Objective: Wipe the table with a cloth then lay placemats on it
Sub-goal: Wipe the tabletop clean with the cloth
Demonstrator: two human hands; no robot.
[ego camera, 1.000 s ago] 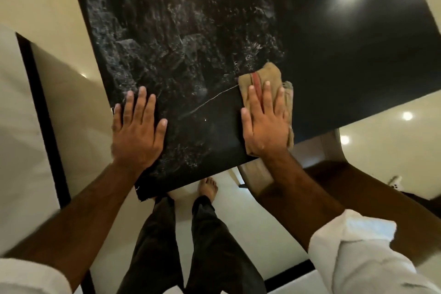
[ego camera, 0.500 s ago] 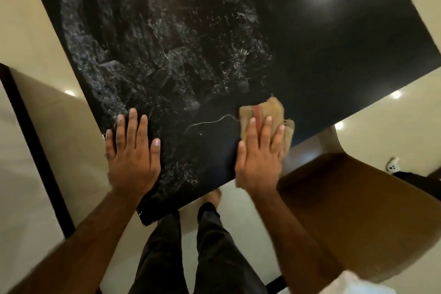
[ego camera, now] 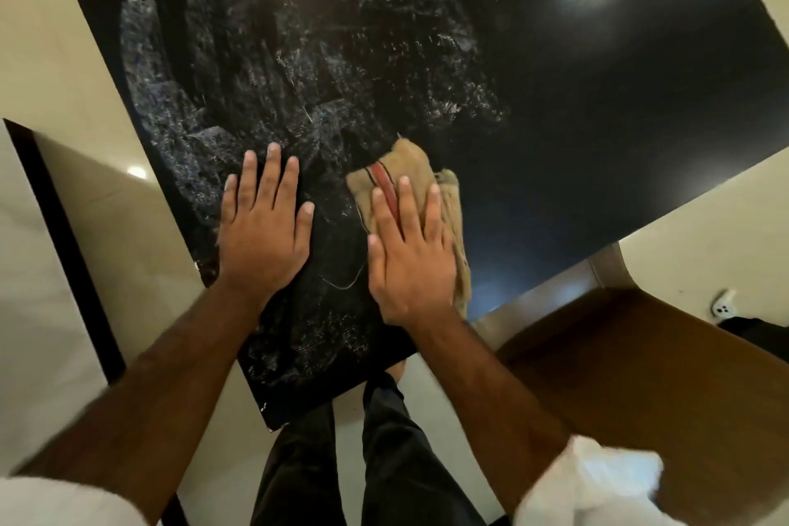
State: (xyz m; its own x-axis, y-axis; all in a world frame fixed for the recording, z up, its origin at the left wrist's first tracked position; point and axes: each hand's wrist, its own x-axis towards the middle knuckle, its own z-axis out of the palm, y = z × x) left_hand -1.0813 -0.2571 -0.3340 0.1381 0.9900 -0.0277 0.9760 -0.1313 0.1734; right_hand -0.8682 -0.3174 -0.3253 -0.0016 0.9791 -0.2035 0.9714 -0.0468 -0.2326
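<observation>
A glossy black table (ego camera: pixel 597 120) fills the upper middle of the head view, with whitish smears over its left half. A tan cloth (ego camera: pixel 416 169) with a red stripe lies on it near the front edge. My right hand (ego camera: pixel 410 252) presses flat on the cloth, fingers spread. My left hand (ego camera: pixel 262 222) rests flat on the bare tabletop just left of it, holding nothing. No placemats are in sight.
A brown wooden chair (ego camera: pixel 640 376) stands at the table's right front corner. My dark trouser legs (ego camera: pixel 341 461) and a bare foot are below the table's near corner. A small white object (ego camera: pixel 723 305) lies on the cream floor at right.
My right hand has slid the cloth away from the front edge, further onto the table. My left hand has moved in from the table's left edge. The view has pulled back, showing more tabletop.
</observation>
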